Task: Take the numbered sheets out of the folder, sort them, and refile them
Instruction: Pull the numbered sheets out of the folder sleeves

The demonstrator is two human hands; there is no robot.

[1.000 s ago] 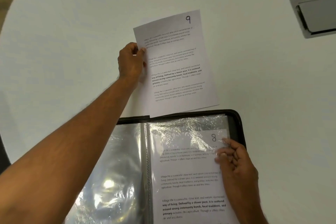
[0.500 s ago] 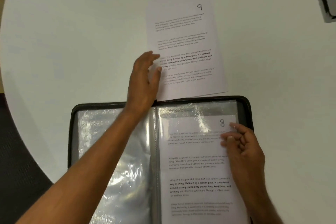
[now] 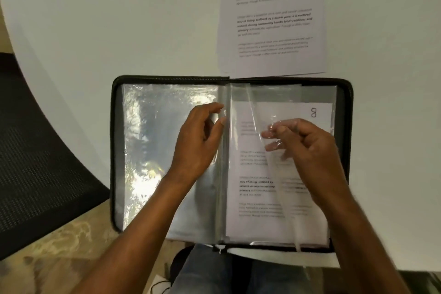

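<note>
A black zip folder (image 3: 114, 150) lies open on the white table (image 3: 119, 19) in front of me. Its right page is a clear plastic sleeve (image 3: 253, 107) holding the sheet numbered 8 (image 3: 293, 112). My right hand (image 3: 310, 150) pinches the sleeve's front layer and lifts it off the sheet; its fingertips show through the plastic. My left hand (image 3: 200, 143) is at the spine, with thumb and forefinger curled on the sleeve's inner edge. A second printed sheet (image 3: 272, 19) lies flat on the table just beyond the folder, its top cut off by the frame.
The folder's left page (image 3: 155, 150) is a shiny sleeve with no sheet in it. A black mesh chair (image 3: 35, 150) stands left of the round table's edge. My lap in jeans (image 3: 202, 270) shows below the folder.
My left hand let go of the sheet numbered 9 and came back to the folder's spine. My right hand moved inward from the 8 corner and lifted the sleeve. The view dropped lower.
</note>
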